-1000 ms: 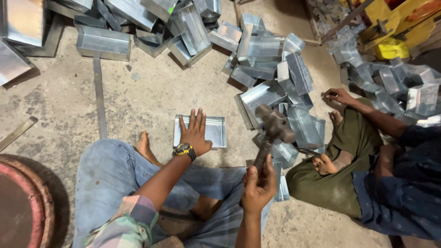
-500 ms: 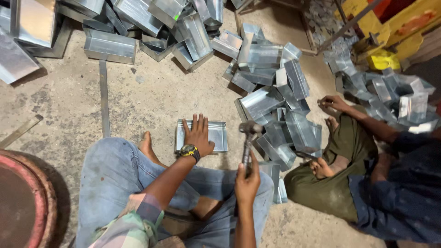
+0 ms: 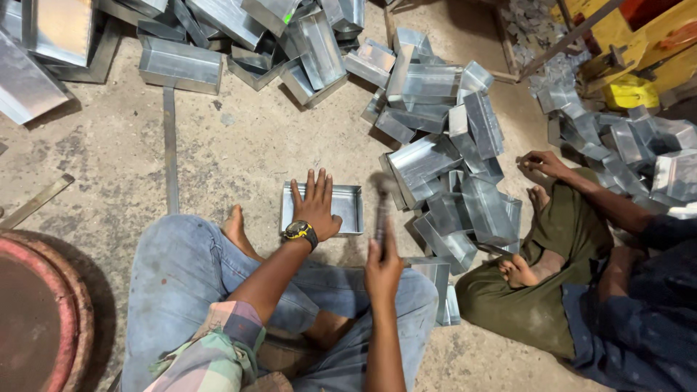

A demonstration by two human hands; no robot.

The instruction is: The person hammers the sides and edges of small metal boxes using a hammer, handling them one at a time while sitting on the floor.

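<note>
A shallow rectangular sheet-metal tray (image 3: 344, 205) lies on the concrete floor in front of my knees. My left hand (image 3: 314, 207), with a wristwatch on the wrist, presses flat on the tray, fingers spread. My right hand (image 3: 382, 265) is shut on the handle of a hammer (image 3: 380, 210). The hammer points away from me and its blurred head is low, at the tray's right edge.
A pile of shiny folded metal boxes (image 3: 450, 145) spreads from the top to the right of the tray. A person in olive trousers (image 3: 537, 290) sits on the floor at right, one hand (image 3: 541, 163) near the boxes. A round rusty rim (image 3: 43, 312) is at left. A flat metal strip (image 3: 170, 145) lies on the floor.
The hammer has swung down from a raised position to the tray's right edge. My left hand has stayed flat on the tray.
</note>
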